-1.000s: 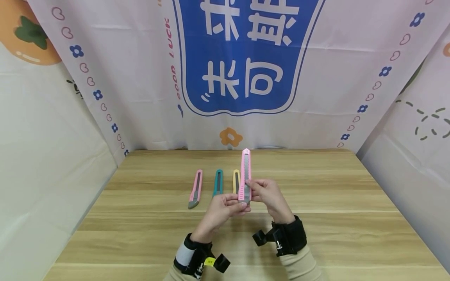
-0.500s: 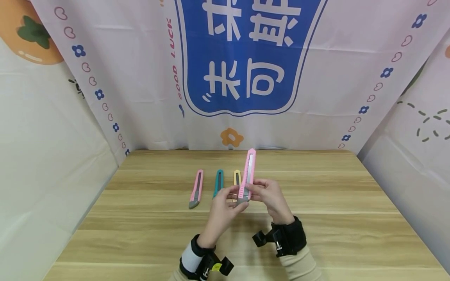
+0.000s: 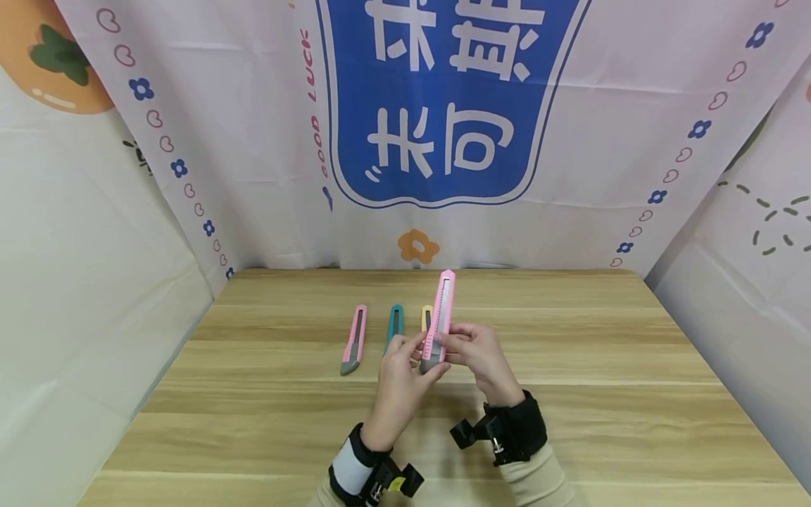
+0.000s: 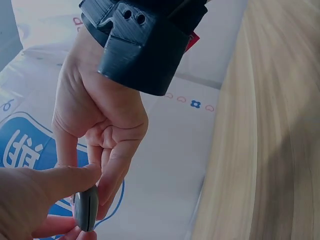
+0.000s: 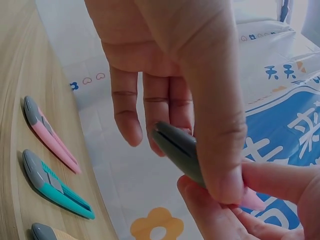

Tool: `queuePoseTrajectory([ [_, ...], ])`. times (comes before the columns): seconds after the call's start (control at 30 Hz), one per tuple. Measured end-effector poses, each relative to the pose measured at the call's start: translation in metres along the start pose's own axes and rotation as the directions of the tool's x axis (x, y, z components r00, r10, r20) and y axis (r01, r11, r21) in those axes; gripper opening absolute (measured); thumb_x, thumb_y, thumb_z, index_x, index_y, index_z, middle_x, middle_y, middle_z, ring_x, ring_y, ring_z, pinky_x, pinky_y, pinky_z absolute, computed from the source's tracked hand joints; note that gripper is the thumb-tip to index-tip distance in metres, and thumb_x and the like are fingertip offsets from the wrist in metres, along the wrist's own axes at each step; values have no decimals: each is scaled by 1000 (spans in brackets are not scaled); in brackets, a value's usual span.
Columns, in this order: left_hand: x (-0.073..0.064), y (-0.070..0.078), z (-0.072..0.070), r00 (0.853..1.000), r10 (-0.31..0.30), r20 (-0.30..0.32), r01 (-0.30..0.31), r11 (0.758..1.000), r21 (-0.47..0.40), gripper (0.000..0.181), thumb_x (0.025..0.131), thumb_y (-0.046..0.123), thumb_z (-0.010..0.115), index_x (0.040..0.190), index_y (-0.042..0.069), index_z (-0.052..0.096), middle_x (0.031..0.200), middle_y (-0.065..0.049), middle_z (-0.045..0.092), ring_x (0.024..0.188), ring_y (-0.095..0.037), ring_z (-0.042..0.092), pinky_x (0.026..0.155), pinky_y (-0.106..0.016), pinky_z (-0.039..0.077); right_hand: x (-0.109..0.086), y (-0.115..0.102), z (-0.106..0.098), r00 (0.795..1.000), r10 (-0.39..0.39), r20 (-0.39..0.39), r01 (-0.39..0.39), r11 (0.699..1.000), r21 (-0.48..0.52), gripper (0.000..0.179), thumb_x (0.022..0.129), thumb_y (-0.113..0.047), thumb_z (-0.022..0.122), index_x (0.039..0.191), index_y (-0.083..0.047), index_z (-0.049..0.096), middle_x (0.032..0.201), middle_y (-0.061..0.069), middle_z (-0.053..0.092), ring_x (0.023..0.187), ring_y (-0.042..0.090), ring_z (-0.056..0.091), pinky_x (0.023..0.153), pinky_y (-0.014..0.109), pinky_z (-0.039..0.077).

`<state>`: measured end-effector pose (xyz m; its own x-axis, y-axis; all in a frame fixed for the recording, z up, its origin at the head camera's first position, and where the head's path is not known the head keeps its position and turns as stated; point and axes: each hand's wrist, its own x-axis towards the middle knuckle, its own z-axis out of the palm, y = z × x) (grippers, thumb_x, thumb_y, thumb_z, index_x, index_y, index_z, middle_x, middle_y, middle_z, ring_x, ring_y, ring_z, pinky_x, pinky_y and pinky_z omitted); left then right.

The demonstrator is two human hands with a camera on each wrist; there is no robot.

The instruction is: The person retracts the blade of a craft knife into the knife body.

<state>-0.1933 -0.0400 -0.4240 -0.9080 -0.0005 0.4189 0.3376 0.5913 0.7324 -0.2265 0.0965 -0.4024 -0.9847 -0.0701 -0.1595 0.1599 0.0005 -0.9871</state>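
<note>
A pink utility knife (image 3: 446, 299) with a grey end is held raised above the table, leaning slightly right. My right hand (image 3: 486, 359) pinches its lower part between thumb and fingers. At the grey end, my left hand (image 3: 399, 384) grips it with thumb and fingers. The left wrist view shows the left thumb (image 4: 67, 187) over the knife's grey end cap (image 4: 86, 212). In the right wrist view the right thumb (image 5: 222, 145) covers much of the knife. No exposed blade is visible.
On the wooden table (image 3: 570, 394) lie another pink utility knife (image 3: 355, 338), a teal one (image 3: 395, 322) and a yellow one (image 3: 426, 315), the last two partly hidden by the hands and the held knife. A printed white cloth (image 3: 272, 232) hangs behind the table.
The held knife first shifts right and tilts, then comes slightly left and lower. My left hand has moved up, its fingers shifting on the grey end. The knives on the table stay put.
</note>
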Motion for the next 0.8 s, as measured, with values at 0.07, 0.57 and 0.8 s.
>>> queuePoseTrajectory([
  [0.07,0,0,-1,1000,-9,-5,9,1000,5,53,72,17,84,118,-3,66,88,-10,54,76,-14,58,61,-11,44,0,0,1,1000,1,3,-1,1000,-1,30,88,-8,68,115,7,64,100,18,75,77,12,72,73,27,62],
  [0.57,5,-5,-9,998,-52,17,53,999,-7,48,76,12,79,119,-4,65,84,-12,51,71,-20,66,53,-10,44,0,0,0,997,-22,67,22,1000,2,33,93,-11,63,120,8,62,105,20,73,81,12,73,79,30,62],
  [0.8,21,-28,-30,987,-111,-119,117,992,43,49,72,10,81,116,-5,66,85,-14,54,69,-14,48,57,-14,36,0,0,-5,995,-21,95,23,999,-25,35,97,-20,58,120,6,61,99,11,75,89,17,73,86,36,61],
])
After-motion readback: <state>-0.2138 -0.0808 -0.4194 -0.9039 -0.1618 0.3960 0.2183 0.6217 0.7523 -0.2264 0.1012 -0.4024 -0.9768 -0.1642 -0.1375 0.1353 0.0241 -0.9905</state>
